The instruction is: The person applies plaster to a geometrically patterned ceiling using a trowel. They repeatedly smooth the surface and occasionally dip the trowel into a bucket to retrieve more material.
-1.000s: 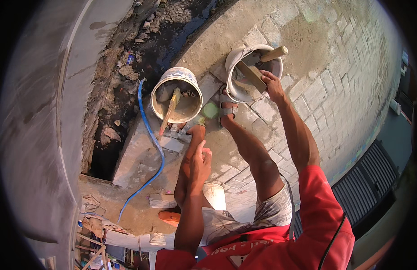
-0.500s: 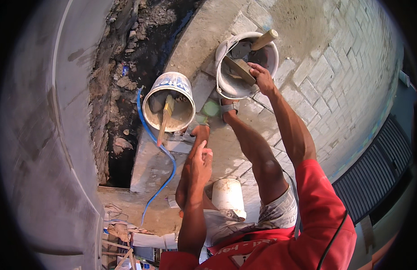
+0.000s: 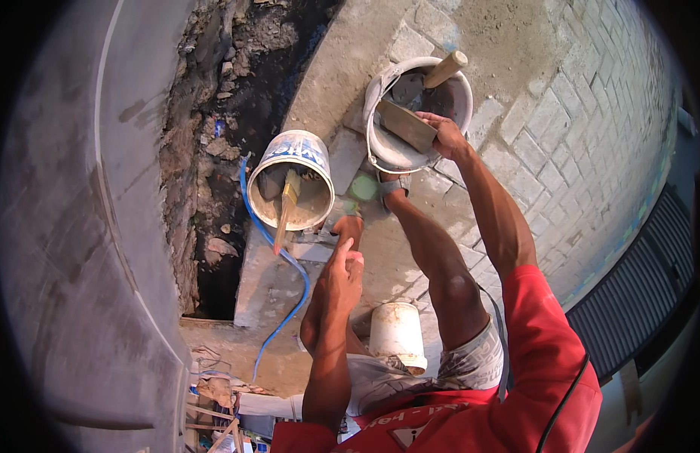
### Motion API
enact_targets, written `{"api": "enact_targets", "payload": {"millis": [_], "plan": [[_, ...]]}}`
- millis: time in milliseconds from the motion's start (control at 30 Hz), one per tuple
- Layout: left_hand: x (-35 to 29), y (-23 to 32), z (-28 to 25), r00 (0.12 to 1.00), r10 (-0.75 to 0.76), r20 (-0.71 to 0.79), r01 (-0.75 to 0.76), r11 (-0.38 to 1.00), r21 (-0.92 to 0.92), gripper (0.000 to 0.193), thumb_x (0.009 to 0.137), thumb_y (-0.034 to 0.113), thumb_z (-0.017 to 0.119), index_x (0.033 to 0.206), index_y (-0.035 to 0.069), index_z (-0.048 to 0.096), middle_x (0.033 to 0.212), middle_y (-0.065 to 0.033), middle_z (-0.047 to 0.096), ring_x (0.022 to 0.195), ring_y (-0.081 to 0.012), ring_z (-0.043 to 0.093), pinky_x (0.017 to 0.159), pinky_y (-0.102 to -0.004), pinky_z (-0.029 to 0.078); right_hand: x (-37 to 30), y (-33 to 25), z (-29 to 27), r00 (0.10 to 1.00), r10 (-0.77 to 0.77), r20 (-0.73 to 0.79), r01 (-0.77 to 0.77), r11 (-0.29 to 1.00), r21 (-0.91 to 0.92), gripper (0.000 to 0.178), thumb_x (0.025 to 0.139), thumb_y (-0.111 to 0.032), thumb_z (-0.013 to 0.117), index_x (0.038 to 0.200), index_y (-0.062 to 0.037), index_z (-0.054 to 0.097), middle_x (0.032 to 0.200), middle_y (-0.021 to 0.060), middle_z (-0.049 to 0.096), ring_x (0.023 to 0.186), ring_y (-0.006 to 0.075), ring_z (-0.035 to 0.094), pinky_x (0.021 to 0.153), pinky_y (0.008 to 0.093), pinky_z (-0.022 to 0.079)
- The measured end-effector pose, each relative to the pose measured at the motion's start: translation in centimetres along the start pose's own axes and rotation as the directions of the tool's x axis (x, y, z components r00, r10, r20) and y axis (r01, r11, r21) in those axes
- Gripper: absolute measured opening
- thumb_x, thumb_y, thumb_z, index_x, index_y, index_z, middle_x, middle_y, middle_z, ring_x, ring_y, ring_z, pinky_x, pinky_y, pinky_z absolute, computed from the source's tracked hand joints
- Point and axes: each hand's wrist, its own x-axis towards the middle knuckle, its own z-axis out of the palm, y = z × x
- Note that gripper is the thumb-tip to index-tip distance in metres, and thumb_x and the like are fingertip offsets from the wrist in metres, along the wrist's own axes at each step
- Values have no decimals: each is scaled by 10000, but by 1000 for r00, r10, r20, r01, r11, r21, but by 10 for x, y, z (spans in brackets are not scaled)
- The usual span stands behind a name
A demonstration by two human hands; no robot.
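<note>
My right hand (image 3: 448,137) grips one end of a flat, grey-brown rectangular float (image 3: 407,126). The float is tilted inside the mouth of a whitish bucket (image 3: 466,113) with grey wet material on its inner walls. A tool with a thick wooden handle (image 3: 447,69) leans out over that bucket's far rim. My left hand (image 3: 344,278) hovers by my left shin with nothing in it, index finger stretched and the other fingers partly bent. Ahead of it, a white bucket with blue print (image 3: 303,143) holds a wooden-handled brush (image 3: 287,204) and a dark lump.
A blue hose (image 3: 296,306) curves past the printed bucket. Along the left runs a dark, wet trench (image 3: 218,283) with rubble edges, beside a grey wall or panel (image 3: 55,226). A small white bucket (image 3: 397,332) stands between my legs. Paving blocks (image 3: 546,136) spread to the right.
The float has turned so that more of its flat face shows, and my right hand has shifted slightly with it. The whole view has drifted a little; my left hand keeps its pose.
</note>
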Motion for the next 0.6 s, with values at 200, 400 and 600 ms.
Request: {"api": "enact_targets", "payload": {"millis": [200, 400, 600], "plan": [[5, 2, -4, 999, 33, 12, -34, 996, 77, 415, 911, 189, 533, 1285, 17, 479, 1003, -136, 648, 918, -244, 597, 816, -339, 442, -19, -8, -26, 988, 103, 118, -115, 988, 104, 293, 967, -143, 409, 1177, -2, 557, 1087, 103, 625, 970, 204, 621, 853, 365, 521], [8, -1, -1, 1000, 16, -5, -16, 999, 28, 405, 903, 169, 525, 1275, 17, 477, 1038, -150, 637, 948, -275, 614, 838, -358, 458, -74, -16, -39, 978, 128, 164, -170, 947, 274, 339, 961, -212, 422, 1204, -6, 539, 1118, 119, 622, 968, 241, 637, 831, 407, 535], [-25, 20, -15, 970, 182, -163, -175, 983, 61, 371, 876, 139, 524, 1223, 11, 495, 1000, -186, 626, 921, -326, 613, 811, -378, 462, -186, -37, 21, 925, -61, 376, -100, 913, 395, 361, 949, -255, 436, 1200, -16, 534, 1111, 128, 615, 955, 257, 627, 809, 418, 528]]}}
